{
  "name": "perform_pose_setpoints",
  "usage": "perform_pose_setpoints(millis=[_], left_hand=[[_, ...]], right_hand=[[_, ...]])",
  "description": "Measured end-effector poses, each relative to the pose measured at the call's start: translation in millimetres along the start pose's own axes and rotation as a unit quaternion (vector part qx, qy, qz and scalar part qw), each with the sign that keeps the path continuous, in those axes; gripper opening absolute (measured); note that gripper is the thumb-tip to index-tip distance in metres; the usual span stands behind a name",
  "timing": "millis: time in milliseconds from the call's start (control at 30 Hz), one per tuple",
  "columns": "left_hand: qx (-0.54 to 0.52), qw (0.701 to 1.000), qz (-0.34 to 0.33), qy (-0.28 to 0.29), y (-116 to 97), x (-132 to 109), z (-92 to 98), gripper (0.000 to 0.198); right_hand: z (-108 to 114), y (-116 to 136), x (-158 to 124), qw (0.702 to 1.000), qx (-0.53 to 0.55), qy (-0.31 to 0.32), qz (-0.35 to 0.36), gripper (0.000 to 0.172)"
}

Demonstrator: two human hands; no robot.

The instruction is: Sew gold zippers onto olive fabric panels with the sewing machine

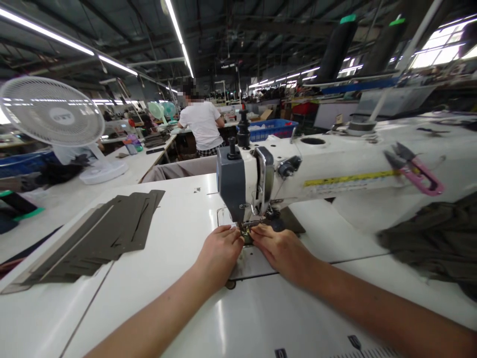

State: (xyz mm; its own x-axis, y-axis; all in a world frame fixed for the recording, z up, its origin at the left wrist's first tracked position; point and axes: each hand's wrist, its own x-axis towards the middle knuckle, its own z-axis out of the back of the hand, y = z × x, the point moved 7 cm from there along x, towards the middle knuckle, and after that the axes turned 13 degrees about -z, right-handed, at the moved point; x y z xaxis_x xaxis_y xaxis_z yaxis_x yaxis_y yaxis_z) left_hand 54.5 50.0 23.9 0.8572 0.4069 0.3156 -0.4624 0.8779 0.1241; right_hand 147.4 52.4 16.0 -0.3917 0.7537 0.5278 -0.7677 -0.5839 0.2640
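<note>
A yellow measuring tape (350,178) is stuck along the arm of the white sewing machine (335,169). It carries dark marks, but they are too small to read. The round badge at the middle of the white fan (52,112), far left, has grey lettering that is too blurred to make out. Small black marks are printed at the near edge of the white table (167,238), and they are also unreadable.

The left hand (219,251) and the right hand (281,248) lie palm down on the table, close together. Their fingers stretch away from the person and almost meet at the presser foot (246,229), under the grey head of the machine. The fingertips are bunched and pressed low around the foot. I cannot tell what they pinch there, if anything. Between the two hands shows the metal plate (249,266), set into the table. A dark cloth (288,221) lies flat just beyond the right fingers, on the far right side of the foot.

To the left, well apart from the hands, is a fanned stack of dark grey cut pieces (108,233). A heap of dark green fabric (436,238) is on the right. Pink-handled snips (417,166) rest on the machine's arm, far right. In the distance a person in a white shirt (203,124) sits facing away.
</note>
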Motion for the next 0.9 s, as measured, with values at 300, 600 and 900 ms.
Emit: perform_pose_setpoints(millis=[300, 600, 900], left_hand=[[0.001, 0.999, 0.018, -0.030, 7.0, -3.3, -0.9, 0.012], [-0.049, 0.992, -0.005, -0.120, -45.3, -3.0, 31.6, 0.036], [-0.337, 0.919, 0.159, -0.130, -47.5, -4.0, 13.1, 0.022]], right_hand=[[-1.7, -4.2, -1.7, 0.998, 0.044, 0.035, -0.009, 0.023], [36.6, -9.6, -31.1, 0.971, -0.184, 0.064, -0.137, 0.017], [11.4, 38.9, -114.2, 0.754, 0.453, 0.259, -0.400, 0.022]])
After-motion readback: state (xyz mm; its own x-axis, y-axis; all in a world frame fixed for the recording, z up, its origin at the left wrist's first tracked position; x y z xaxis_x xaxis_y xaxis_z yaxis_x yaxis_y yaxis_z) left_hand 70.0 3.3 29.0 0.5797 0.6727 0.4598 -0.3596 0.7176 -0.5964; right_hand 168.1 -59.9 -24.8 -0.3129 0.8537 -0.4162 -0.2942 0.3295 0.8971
